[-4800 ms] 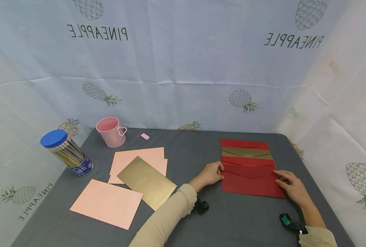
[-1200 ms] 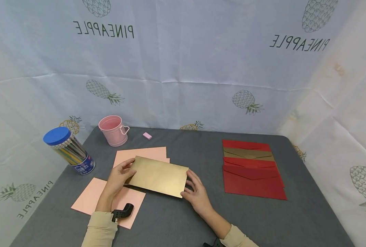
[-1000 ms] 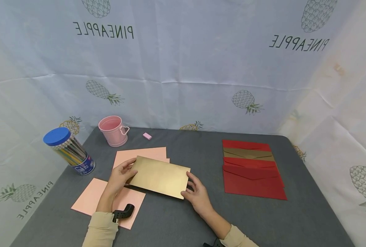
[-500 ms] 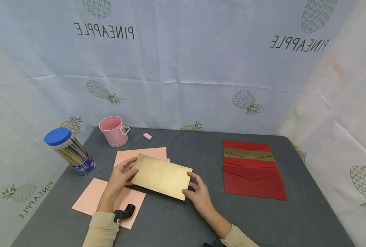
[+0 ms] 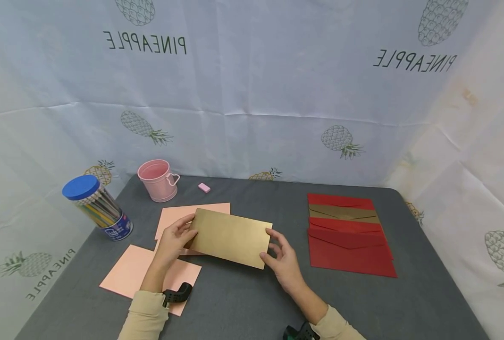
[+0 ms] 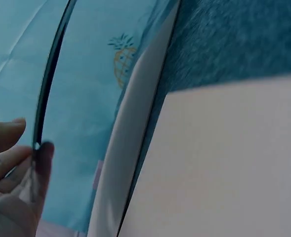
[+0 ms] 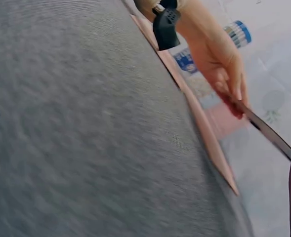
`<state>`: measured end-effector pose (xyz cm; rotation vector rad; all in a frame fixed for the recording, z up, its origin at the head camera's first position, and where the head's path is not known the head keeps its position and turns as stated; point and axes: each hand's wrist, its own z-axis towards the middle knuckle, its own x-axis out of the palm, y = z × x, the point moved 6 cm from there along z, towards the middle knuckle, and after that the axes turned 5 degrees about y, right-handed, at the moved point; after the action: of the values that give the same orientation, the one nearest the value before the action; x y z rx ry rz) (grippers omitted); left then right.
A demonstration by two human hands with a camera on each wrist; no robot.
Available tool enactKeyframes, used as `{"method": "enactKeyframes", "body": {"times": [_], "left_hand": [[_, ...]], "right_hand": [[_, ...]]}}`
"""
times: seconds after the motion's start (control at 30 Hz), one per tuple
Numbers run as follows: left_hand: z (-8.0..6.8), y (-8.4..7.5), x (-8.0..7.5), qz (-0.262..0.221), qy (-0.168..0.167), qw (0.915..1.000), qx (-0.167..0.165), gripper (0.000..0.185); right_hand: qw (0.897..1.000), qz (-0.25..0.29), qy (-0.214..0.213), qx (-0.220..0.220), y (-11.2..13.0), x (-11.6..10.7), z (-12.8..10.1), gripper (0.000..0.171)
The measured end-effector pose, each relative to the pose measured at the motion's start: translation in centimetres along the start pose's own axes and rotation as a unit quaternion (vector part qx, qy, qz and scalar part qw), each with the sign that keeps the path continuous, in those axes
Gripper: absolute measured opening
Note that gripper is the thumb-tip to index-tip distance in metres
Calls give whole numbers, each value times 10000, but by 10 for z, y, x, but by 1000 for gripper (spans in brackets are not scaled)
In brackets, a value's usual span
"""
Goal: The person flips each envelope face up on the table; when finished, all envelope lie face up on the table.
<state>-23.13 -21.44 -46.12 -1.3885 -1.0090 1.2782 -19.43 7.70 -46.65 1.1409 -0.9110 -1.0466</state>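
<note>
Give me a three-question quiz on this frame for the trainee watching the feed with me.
1. True or false: the gold card is held at its two short ends, one by the left hand and one by the right hand.
2. Which thing stands closest to the pink bucket? A) the pencil tub B) the pink eraser C) the red envelopes
3. Fill in: the one gold envelope lies among the ____ envelopes at the table's right.

Key
1. True: each hand grips one end and the card is lifted off the pink sheets.
2. B
3. red
</note>
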Motion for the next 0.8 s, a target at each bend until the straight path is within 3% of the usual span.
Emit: {"method": "enactKeyframes", "body": {"times": [0.13, 0.23, 0.43, 0.57, 0.67, 0.8], "left_hand": [[1, -11, 12, 770, -28, 9957, 517, 52], [-1, -22, 28, 1042, 104, 9910, 833, 52], [-11, -55, 75, 963, 806, 9842, 1245, 54], [-18, -82, 108, 1197, 1255, 9731, 1517, 58], [-22, -97, 126, 1385, 1502, 9665, 1556, 62], [-24, -110, 141, 1426, 1651, 9642, 1507, 65]], "right_hand": [[9989, -131, -12, -456, 12, -8, 0, 63], [9968, -276, -43, -754, 22, -12, 0, 62], [9921, -616, -156, -1083, 36, -15, 0, 59], [9858, -907, -247, -1394, 50, -13, -1, 58], [9713, -1415, -316, -1884, 63, -8, -2, 57], [9348, -2150, -427, -2795, 78, -1, -6, 60]]}}
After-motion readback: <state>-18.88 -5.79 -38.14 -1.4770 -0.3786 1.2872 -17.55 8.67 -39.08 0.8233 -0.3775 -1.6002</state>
